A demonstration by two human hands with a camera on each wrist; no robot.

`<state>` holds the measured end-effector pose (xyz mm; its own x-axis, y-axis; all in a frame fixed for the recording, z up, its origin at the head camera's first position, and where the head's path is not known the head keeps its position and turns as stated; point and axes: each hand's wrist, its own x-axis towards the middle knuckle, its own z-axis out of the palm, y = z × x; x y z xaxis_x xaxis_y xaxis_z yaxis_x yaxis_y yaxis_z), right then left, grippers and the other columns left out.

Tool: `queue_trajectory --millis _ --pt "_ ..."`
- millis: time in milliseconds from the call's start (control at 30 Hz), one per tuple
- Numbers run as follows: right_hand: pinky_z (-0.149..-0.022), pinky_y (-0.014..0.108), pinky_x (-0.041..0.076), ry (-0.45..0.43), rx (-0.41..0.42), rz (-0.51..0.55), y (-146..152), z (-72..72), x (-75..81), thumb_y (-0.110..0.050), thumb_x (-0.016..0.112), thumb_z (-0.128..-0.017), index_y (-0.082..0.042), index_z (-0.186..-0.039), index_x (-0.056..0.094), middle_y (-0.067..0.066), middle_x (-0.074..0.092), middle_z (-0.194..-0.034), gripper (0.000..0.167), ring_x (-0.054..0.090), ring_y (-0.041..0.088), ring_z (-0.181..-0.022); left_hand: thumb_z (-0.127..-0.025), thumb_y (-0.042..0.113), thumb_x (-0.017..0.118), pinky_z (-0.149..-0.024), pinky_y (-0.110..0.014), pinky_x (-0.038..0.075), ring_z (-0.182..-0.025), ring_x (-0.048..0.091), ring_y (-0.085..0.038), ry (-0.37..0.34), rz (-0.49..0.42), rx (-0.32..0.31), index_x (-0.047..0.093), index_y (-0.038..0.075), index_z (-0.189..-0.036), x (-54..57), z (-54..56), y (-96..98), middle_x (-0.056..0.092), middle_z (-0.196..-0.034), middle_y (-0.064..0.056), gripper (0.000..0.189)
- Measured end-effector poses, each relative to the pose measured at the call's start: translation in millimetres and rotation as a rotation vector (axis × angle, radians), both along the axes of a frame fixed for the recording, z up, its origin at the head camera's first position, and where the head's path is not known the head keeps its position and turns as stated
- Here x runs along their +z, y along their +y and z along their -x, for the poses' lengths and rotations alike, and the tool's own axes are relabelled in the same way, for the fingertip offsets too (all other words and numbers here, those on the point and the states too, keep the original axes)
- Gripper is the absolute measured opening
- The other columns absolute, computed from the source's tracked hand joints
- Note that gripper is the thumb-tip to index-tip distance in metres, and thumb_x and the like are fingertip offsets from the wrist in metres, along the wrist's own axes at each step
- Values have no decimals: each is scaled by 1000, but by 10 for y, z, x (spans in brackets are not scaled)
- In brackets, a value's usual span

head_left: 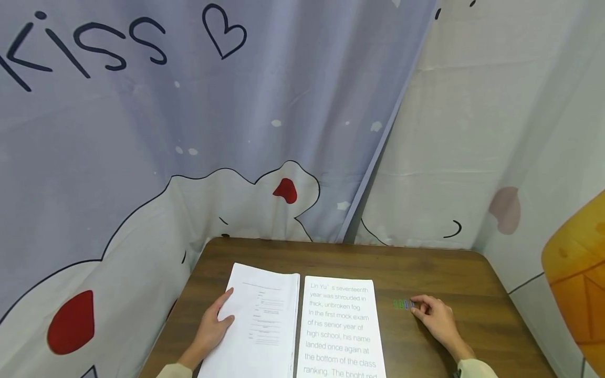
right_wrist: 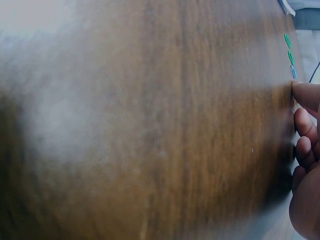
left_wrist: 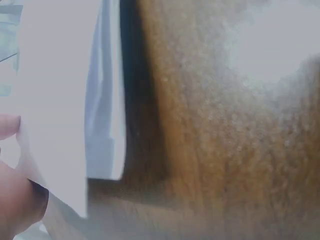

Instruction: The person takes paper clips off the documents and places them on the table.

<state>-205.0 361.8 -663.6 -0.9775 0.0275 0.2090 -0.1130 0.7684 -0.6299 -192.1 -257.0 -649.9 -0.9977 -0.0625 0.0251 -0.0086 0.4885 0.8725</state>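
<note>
My left hand (head_left: 212,326) grips the left edge of a stack of white printed paper (head_left: 269,325), its thumb lying over the top sheet. In the left wrist view, the edge of the paper (left_wrist: 55,100) bends up beside the fingers, with more sheets below. To the right of the papers, several small green and blue paper clips (head_left: 400,304) lie in a short row on the table. My right hand (head_left: 437,319) pinches the blue clip at the row's right end between thumb and forefinger; the fingers partly hide it. Its other fingers (right_wrist: 302,125) curl near the tabletop.
A white sheet with large print (head_left: 337,328) lies right of the stack, a narrow gap between them. Both rest on a brown wooden table (head_left: 425,262) with rounded far corners. Printed curtains (head_left: 283,105) hang close behind the table and along its sides.
</note>
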Motion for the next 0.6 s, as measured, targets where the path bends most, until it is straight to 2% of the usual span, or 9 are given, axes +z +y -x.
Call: queue_trajectory --millis 200,367,433,600 --pt "-64 25 32 0 -4 5 -8 -10 -13 -11 85 -87 -10 -110 79 -8 54 -76 24 41 7 -70 -88 -11 64 -124 -61 34 -149 44 -45 56 140 21 52 5 -155 -38 17 32 50 -160 -20 69" --pt "-65 25 32 43 10 4 -1 1 -22 -9 86 -85 -9 -109 79 -9 53 -75 24 40 5 -68 -89 -4 66 -121 -64 39 -146 48 -45 34 257 59 55 10 -153 -46 18 64 53 -158 -19 66" --pt "-65 26 32 56 10 0 -1 9 -22 -8 86 -85 -9 -108 79 -10 53 -75 24 40 5 -68 -89 -1 67 -115 -65 44 -143 52 -46 40 303 83 57 12 -152 -45 9 80 57 -155 -20 65" --pt "-64 26 31 52 4 -3 -9 4 -21 -8 86 -85 -9 -107 79 -10 53 -75 23 40 5 -68 -84 1 72 -98 -65 54 -126 63 -49 115 388 131 65 9 -143 -48 -29 117 67 -134 -22 60"
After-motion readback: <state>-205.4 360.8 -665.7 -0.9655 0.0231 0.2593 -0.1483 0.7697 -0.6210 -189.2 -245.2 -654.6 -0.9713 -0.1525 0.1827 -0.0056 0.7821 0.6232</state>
